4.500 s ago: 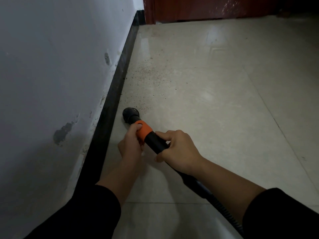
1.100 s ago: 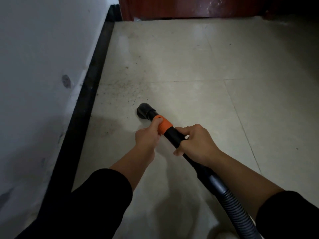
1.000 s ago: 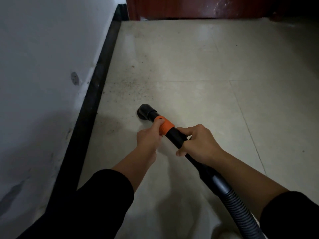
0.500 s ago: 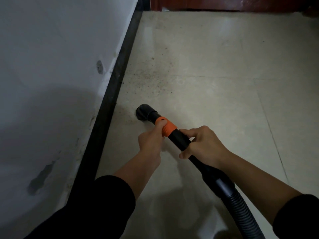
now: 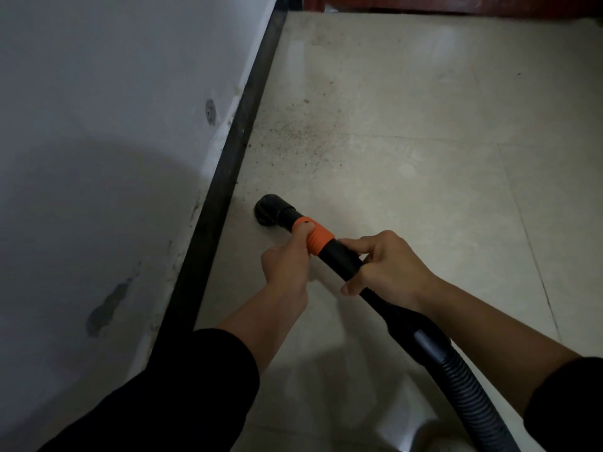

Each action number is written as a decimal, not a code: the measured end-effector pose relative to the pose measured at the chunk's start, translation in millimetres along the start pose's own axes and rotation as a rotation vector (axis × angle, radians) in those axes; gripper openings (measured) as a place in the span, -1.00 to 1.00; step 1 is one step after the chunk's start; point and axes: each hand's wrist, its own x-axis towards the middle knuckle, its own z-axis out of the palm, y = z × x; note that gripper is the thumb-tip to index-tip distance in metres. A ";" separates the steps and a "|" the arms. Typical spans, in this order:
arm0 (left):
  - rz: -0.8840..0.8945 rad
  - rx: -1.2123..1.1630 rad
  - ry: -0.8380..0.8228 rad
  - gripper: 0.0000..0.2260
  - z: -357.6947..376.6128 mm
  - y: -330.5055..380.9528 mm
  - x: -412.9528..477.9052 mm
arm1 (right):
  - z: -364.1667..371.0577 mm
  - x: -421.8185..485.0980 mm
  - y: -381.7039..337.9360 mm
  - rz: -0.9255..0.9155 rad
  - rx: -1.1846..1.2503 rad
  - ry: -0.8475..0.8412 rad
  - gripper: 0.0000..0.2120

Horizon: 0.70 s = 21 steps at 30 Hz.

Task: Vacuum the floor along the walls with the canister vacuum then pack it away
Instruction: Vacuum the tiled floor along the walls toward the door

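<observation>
So that nozzle [image 5: 269, 210] is sitting beside skirting [image 5: 228, 177] near grit [image 5: 293, 138], left hand [image 5: 287, 259] is gripping orange collar [image 5: 319, 238], right hand [image 5: 388, 269] is curling round black tube [image 5: 342, 259] behind it.

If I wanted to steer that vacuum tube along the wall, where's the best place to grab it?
Grip the rigid tube just behind the orange collar, coming from above with fingers wrapped round it, as the right hand does. It is straight, round and slanted down to the nozzle, so it steers well; the ribbed hose behind would probably flex.
</observation>
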 end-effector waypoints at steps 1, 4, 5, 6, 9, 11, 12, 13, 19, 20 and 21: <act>-0.001 -0.007 0.004 -0.59 -1.2 0.2 0.5 | 1.1 0.4 -1.2 -0.006 -0.004 -0.004 -0.36; 0.002 -0.039 0.021 -0.56 -7.6 1.4 3.3 | 6.3 2.4 -5.5 -0.019 -0.011 -0.012 -0.36; 0.001 -0.050 0.031 -0.55 -10.0 2.2 4.9 | 8.5 3.7 -7.2 -0.022 -0.006 -0.014 -0.36; 0.001 -0.061 0.043 -0.53 -12.7 2.7 7.6 | 10.7 5.0 -9.0 -0.025 -0.003 -0.017 -0.36; 0.005 -0.087 0.052 -0.51 -22.6 6.0 14.5 | 18.5 9.7 -17.3 -0.055 -0.016 -0.032 -0.35; 0.015 -0.091 0.051 -0.50 -27.7 6.9 19.4 | 23.4 12.5 -21.3 -0.064 -0.021 -0.035 -0.36; 0.020 -0.090 0.051 -0.53 -30.2 7.4 22.5 | 25.5 14.3 -23.3 -0.067 -0.028 -0.036 -0.35; 0.022 -0.083 0.051 -0.59 -31.8 7.1 25.6 | 27.3 15.8 -24.1 -0.069 -0.036 -0.037 -0.35; 0.017 -0.074 0.034 -0.71 -39.2 7.0 38.9 | 34.3 21.9 -25.7 -0.103 -0.048 -0.019 -0.35; 0.003 -0.074 0.022 -0.68 -40.0 8.0 38.7 | 35.5 22.1 -26.0 -0.109 -0.055 -0.014 -0.36; -0.011 -0.072 0.006 -0.61 -40.7 8.9 37.7 | 36.9 22.2 -26.0 -0.114 -0.063 -0.009 -0.37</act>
